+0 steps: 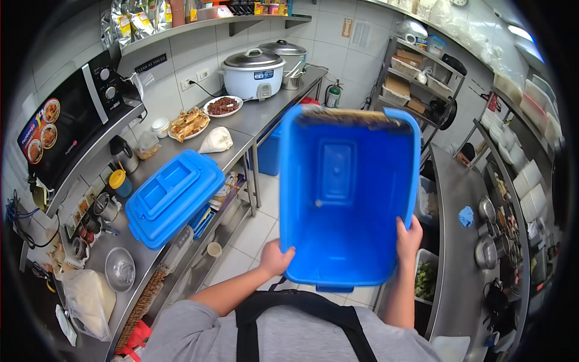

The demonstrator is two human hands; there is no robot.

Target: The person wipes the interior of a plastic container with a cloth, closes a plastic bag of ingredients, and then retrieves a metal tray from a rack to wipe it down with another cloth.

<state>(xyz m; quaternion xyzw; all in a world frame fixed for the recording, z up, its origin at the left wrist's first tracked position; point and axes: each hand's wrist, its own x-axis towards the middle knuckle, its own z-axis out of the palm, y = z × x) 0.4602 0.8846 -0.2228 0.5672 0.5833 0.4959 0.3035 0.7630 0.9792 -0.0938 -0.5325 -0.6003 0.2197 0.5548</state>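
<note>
A large blue plastic bin [338, 241] is held up in front of me, tilted so that its inside faces me. Dark brown and pale residue runs along its far rim, and a small light speck sits on the inner surface. My left hand [277, 258] grips the near left edge, thumb over the rim. On the opposite side my right hand [409, 236] is wrapped round the right edge. The fingers behind the walls are hidden. A blue lid [175, 196] rests on the steel counter to the left, apart from both hands.
Along the left counter [238, 123] stand a rice cooker [252, 73], a plate of dark red food [224, 106], a plate of brown food [188, 125] and a metal bowl [120, 269]. A right-hand counter [453, 253] holds metal bowls. Tiled floor [241, 265] lies between.
</note>
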